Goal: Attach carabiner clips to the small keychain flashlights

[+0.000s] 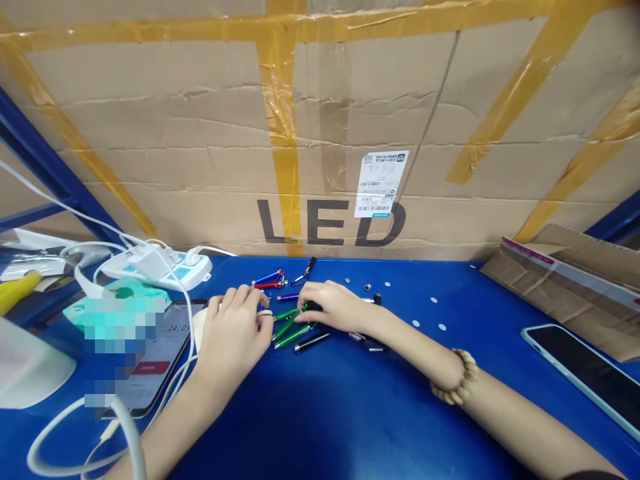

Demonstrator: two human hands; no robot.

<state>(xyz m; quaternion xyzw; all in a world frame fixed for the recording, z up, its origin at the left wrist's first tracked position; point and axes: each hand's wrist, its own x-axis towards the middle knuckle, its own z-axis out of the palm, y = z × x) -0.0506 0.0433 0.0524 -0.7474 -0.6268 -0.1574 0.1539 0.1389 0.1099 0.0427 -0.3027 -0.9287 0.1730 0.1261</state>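
A blue table carries several green tubes. Just in front of these lies a black tube; behind them, a purple tube, then a red tube and a blue tube. White discs lie scattered to their right, a phone farther right. Left of them are another phone and, farther back, a power strip.
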